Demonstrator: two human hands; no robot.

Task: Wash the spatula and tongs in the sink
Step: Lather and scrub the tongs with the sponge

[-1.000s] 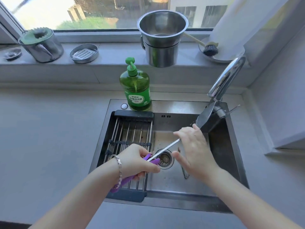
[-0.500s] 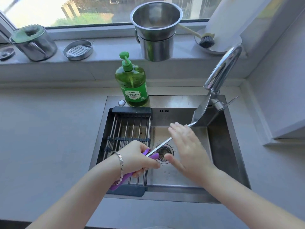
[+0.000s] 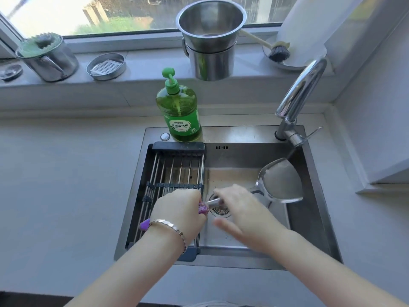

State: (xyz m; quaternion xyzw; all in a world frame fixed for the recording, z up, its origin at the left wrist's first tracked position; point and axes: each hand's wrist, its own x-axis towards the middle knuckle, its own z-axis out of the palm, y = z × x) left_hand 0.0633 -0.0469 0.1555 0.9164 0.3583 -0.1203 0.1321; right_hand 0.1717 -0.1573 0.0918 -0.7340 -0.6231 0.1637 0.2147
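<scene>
- Since the earlier frame the spatula (image 3: 280, 181) has swung down from the faucet (image 3: 301, 94), its blade now face-up over the sink (image 3: 318, 209): probably mid-scrub.
- Left hand (image 3: 180, 212) clamps its purple handle.
- Right hand (image 3: 242, 209) covers the shaft; grip unclear.
- One spatula shows; no tongs visible.
- One soap bottle (image 3: 180, 114), one drying rack (image 3: 174, 173).

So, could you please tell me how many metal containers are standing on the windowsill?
3: a lidded pot at the left, a shallow tin beside it, and a tall bucket behind the soap bottle.
</scene>
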